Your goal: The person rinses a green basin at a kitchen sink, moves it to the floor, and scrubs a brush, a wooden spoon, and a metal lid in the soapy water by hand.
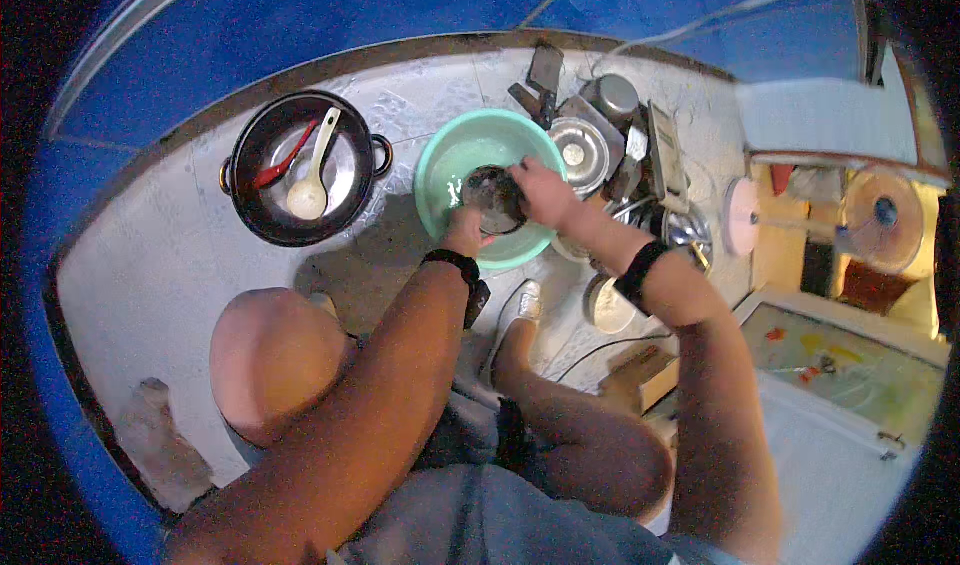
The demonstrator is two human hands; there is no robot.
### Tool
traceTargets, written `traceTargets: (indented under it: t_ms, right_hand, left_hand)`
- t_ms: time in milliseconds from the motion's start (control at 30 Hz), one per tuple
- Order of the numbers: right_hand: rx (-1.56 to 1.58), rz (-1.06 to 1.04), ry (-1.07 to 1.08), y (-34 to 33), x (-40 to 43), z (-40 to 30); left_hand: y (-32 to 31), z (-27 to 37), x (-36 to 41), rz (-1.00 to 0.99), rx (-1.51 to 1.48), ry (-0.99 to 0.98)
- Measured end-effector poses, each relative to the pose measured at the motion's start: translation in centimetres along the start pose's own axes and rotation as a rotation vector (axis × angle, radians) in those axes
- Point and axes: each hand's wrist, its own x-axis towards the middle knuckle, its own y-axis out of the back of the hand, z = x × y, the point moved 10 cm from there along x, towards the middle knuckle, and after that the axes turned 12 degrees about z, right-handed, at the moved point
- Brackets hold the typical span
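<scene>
Between my two hands is a dark round bowl (493, 199), tilted inside a mint-green plastic basin (480, 131). My left hand (466, 229) grips its near-left rim, with the fingertips partly hidden under it. At the bowl's upper right edge, my right hand (546, 193) curls over the rim. Bright glints show on the basin's inner wall to the left of the bowl. To the left on the floor stands a black two-handled pot (259, 133). A white ladle (307, 193) and a red spoon (289, 161) lie in it.
Right of the basin sit a steel bowl (576, 152), a metal pot (616, 96), a tray (666, 156) and other kitchenware. Closer to me are a pale round dish (611, 304) and a cardboard box (641, 373). An electric fan (885, 216) and a sink (840, 355) are at the right.
</scene>
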Motion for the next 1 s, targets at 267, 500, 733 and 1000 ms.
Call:
traceTargets:
  t_ms: [267, 500, 733, 1000]
  right_hand:
    - [-0.098, 0.110, -0.426, -0.7, -4.0, 7.4]
    - [0.134, -0.188, -0.591, -1.5, -3.8, 11.5]
    - [0.663, -0.072, -0.800, -1.8, -5.1, 9.9]
    - [0.913, -0.005, -0.897, -0.3, -9.7, 12.8]
  left_hand:
    - [-5.0, 1.1, -5.0, 0.130, 0.133, 0.336]
    - [-4.6, 2.8, -6.9, 0.149, -0.081, 0.473]
    - [-0.2, 6.3, -6.8, 0.163, -0.378, 0.418]
    - [-0.6, 14.6, -12.9, -0.089, -0.326, 0.246]
